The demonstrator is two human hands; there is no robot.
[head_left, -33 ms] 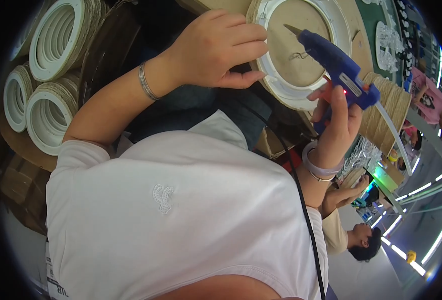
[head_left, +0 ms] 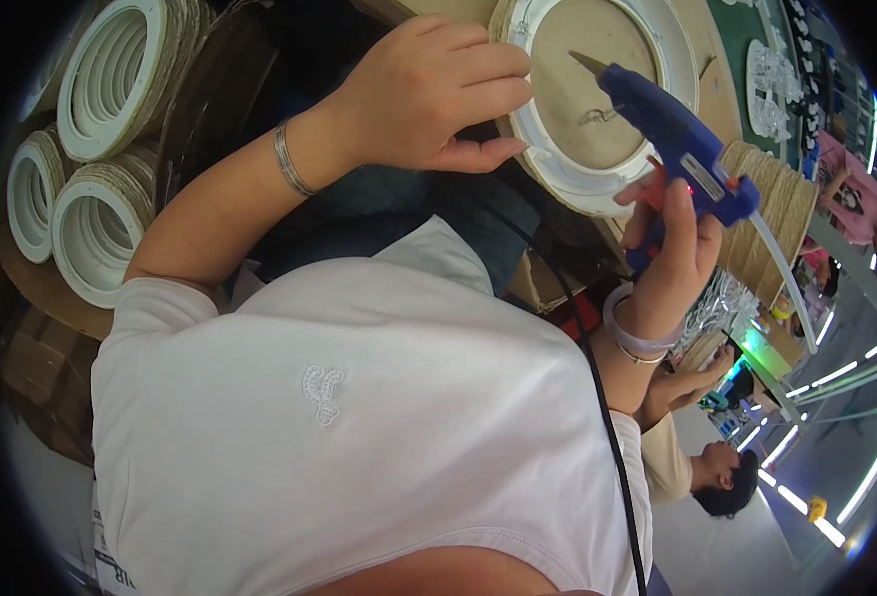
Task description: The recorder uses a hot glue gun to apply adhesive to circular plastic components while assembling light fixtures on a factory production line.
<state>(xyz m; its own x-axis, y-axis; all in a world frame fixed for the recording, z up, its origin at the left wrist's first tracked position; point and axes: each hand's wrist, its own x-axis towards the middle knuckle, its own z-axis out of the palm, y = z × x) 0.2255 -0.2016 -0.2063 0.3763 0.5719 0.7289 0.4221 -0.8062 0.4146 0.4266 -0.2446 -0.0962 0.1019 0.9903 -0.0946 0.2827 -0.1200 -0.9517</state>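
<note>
In my right hand (head_left: 679,233) is a blue hot glue gun (head_left: 662,124) with a red light showing on its side. A pale glue stick (head_left: 784,266) sticks out of its back end. Its nozzle is over the middle of a white ring (head_left: 543,164), apart from the ring's rim. My left hand (head_left: 448,94) is at the ring's left side, fingers bent over the rope-wrapped edge and thumb at the lower rim; the fingertips are partly hidden. A small piece of thin bent wire (head_left: 597,115) shows inside the ring, below the nozzle.
At the left stand stacks of white rings wrapped in rope (head_left: 111,74). A rope-wound roll (head_left: 761,223) lies right of the glue gun. Clear plastic parts (head_left: 771,89) lie on the green surface. A black cable (head_left: 597,372) crosses my front. A co-worker (head_left: 702,467) sits at the right.
The glue gun and my right hand have shifted slightly right and down. My left hand has hardly moved.
</note>
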